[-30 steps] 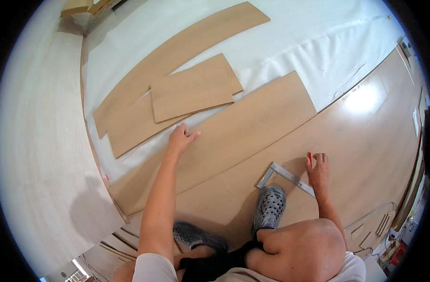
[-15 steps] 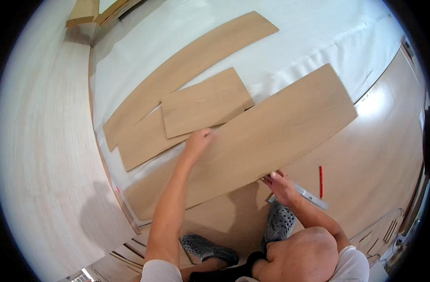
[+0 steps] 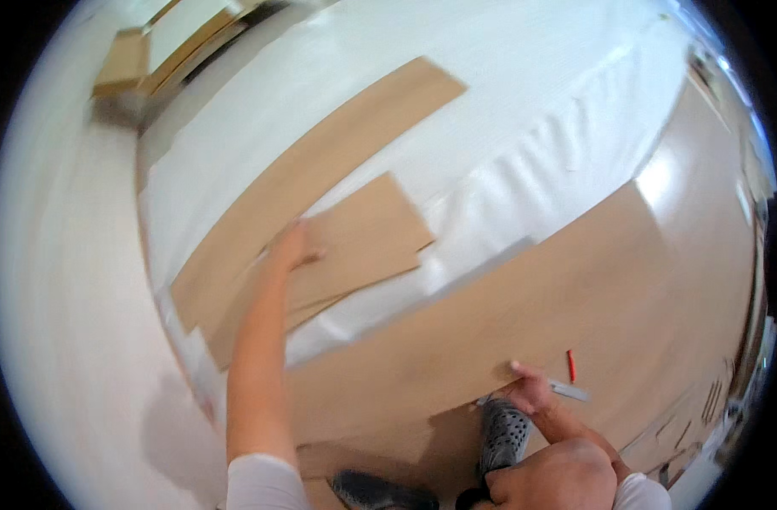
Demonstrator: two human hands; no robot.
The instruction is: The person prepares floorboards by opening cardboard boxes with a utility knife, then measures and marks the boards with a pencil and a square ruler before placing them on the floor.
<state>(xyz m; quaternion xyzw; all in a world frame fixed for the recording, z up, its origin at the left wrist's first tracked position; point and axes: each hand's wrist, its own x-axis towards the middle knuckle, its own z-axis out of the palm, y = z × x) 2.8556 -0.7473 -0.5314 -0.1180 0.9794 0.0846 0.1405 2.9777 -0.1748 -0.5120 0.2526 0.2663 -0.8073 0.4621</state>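
A long wood-look plank [image 3: 456, 323] lies slantwise in front of me. At its near edge is my right hand [image 3: 529, 391], closed on the edge with the thumb above. A slim silvery object [image 3: 569, 391] shows beside that wrist; I cannot tell whether it is held. My left hand [image 3: 295, 245], somewhat blurred, reaches over the left end of a short plank piece [image 3: 367, 225], thumb and fingers apart. This piece rests partly on another plank piece [image 3: 223, 336]. Beyond them lies a long, narrower plank [image 3: 337, 140].
White sheeting [image 3: 524, 153] covers the floor beyond, wrinkled at the right. A pale wooden surface [image 3: 74, 280] runs along the left. A red pencil-like stick [image 3: 570, 365] lies at right, on brown flooring [image 3: 703, 255]. My grey clogs [image 3: 505, 429] are close below the plank.
The long plank has come nearer to me and lower, widening the strip of white sheeting beyond it. My left hand has gone from the plank's far edge to the short piece.
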